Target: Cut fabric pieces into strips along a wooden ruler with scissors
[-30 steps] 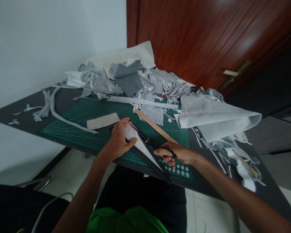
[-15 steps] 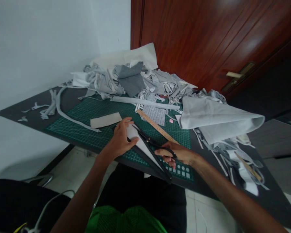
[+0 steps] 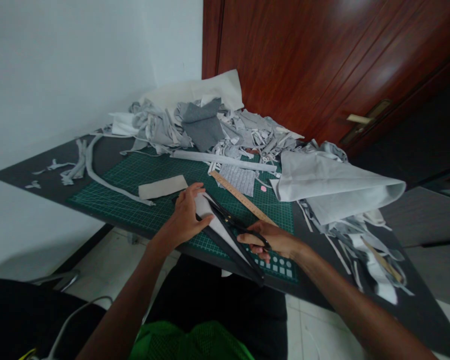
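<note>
My left hand (image 3: 185, 215) lies flat with fingers spread on a black and white fabric piece (image 3: 225, 234) at the near edge of the green cutting mat (image 3: 135, 187). My right hand (image 3: 272, 241) grips the handles of black scissors (image 3: 228, 218), whose blades reach along the fabric toward my left fingers. A wooden ruler (image 3: 242, 198) lies just beyond the scissors. A beige fabric rectangle (image 3: 162, 187) sits left of my left hand.
A heap of grey and white fabric scraps (image 3: 210, 125) covers the back of the dark table (image 3: 420, 305). A folded light grey cloth (image 3: 333, 185) lies at right, with strips and a second ruler (image 3: 382, 259) beyond. Loose strips (image 3: 78, 162) lie left. A wooden door (image 3: 322, 60) stands behind.
Both hands stay in place on the fabric and scissors; my right hand has shifted slightly along the cut. The camera view has drifted a little.
</note>
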A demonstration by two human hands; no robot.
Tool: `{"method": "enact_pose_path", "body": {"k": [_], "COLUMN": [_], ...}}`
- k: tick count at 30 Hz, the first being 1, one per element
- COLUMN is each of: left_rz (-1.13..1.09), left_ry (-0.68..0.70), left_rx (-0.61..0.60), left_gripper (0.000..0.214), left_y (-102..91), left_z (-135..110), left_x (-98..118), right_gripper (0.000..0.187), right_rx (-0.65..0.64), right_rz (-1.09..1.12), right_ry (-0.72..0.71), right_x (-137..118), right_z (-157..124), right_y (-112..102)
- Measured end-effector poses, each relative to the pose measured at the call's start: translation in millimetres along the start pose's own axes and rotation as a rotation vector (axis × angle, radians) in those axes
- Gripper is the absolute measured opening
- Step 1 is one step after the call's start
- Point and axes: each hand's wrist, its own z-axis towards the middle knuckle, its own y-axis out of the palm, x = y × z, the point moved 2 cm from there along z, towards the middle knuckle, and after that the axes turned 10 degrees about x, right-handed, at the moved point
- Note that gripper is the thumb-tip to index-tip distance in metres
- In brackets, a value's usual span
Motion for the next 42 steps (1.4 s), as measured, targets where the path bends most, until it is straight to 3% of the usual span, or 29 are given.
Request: {"method": "enact_pose_path", "body": {"k": [16, 24, 33, 38, 42], "left_rz": [0.016, 0.009, 0.161, 0.178, 0.092], "left_ry": [0.019, 0.01, 0.013, -0.09, 0.003], "left_rx": [-0.003, 0.006, 0.11, 0.143, 0.02], "left_gripper": [0.086, 0.087, 0.091, 0.081, 0.065], "left_y": [0.5, 1.1, -1.9, -12.1, -16.3], "left_z": [-1, 1, -2, 11, 39], "left_x": [-1, -1, 1, -19, -39], "right_gripper": [0.056, 0.063, 0.064, 0.063, 0.064], "right_rx": [0.009, -0.07, -0.107, -0.11, -0.11], "right_rz": [0.005, 0.018, 0.037, 0.014, -0.003], "right_ry": [0.018, -0.014, 0.035, 0.031, 0.028], "right_x": [0, 0, -1, -3, -5], "right_z": [0, 5, 4, 4, 4], "right_y": [1, -5, -6, -5, -6]}}
